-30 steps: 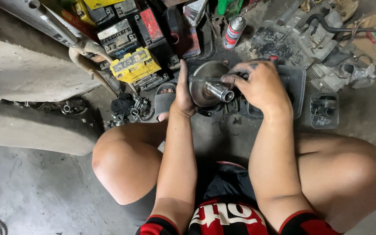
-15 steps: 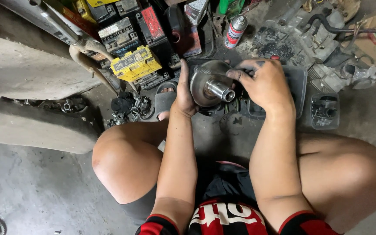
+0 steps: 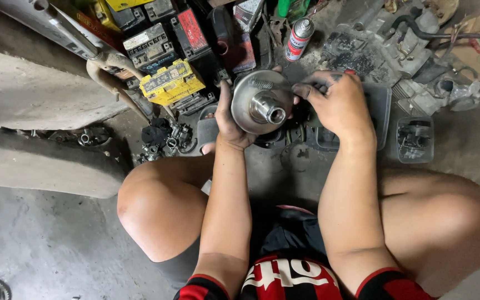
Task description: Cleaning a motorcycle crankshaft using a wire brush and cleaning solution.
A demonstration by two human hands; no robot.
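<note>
At the upper middle of the frame, the left hand point(image 3: 226, 119) is clamped on the round metal pulley point(image 3: 259, 103); keep that grip steady. The right hand point(image 3: 337, 105) pinches at its rim with fingers together, and should work squarely.

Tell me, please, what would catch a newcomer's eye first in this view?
Most striking is the round grey metal part with a protruding hub, held up at top centre between the left hand and the right hand. Left of it, a bright yellow battery stands out among darker ones, and a red-and-white spray can stands just above.
</note>
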